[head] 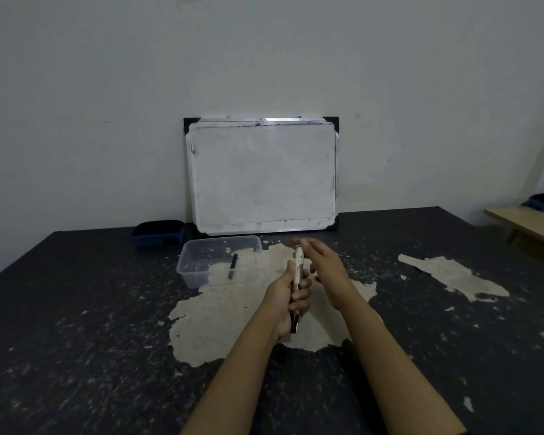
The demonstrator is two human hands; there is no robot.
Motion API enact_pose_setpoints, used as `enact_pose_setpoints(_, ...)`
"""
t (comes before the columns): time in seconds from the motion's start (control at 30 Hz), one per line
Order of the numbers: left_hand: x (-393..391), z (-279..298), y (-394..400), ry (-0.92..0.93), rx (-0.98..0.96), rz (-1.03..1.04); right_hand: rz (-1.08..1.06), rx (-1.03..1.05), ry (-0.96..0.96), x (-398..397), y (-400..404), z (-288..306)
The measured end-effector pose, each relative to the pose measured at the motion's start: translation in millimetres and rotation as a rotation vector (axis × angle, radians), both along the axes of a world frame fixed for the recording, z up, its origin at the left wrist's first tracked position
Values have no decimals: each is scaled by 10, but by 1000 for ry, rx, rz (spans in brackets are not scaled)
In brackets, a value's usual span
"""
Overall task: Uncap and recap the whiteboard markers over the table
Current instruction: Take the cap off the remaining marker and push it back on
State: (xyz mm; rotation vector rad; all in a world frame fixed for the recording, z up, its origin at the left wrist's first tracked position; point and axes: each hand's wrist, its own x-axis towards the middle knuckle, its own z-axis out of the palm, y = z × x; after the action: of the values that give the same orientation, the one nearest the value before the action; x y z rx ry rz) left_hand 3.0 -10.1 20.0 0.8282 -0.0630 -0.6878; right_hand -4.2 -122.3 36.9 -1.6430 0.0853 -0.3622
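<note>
My left hand (291, 298) is closed around a white whiteboard marker (298, 267), held almost upright above the table, its black end sticking out below my fist. My right hand (324, 262) hovers just right of the marker's top end with fingers spread and blurred, holding nothing that I can see. Whether the marker's top end carries a cap is unclear. A second, black marker (232, 266) lies inside a clear plastic container (190, 262) left of my hands.
A small whiteboard (263, 174) leans against the wall at the back of the dark, worn table (91, 309). A blue eraser (159, 233) sits to its left. A wooden table (528, 221) with another blue object stands at the far right.
</note>
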Motion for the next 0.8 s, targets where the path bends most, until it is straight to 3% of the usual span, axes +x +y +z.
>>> enact_pose_setpoints(0.17, -23, -24, 18, 77, 53, 24, -36, -44, -17, 26, -60, -132)
enact_pose_setpoints(0.3, 12, -25, -14, 13, 136, 92, 45, -38, 27, 72, -56, -151)
enact_pose_setpoints(0.43, 48, -29, -51, 22, 105, 89, 34, 161, 56, 184, -131, -168)
enact_pose_setpoints(0.53, 120, -155, -28, -120, 194, 70, -28, 295, 114, 309, -221, -233)
enact_pose_setpoints(0.6, 145, -213, -43, -300, 373, 78, -46, 291, 123, 426, -272, -272)
enact_pose_setpoints(0.7, 163, -148, -120, -524, 711, 245, -122, 210, 120, 590, -309, -246)
enact_pose_setpoints(0.8, 247, -100, -173, -605, 804, 334, -198, 12, 170, 787, -352, -225)
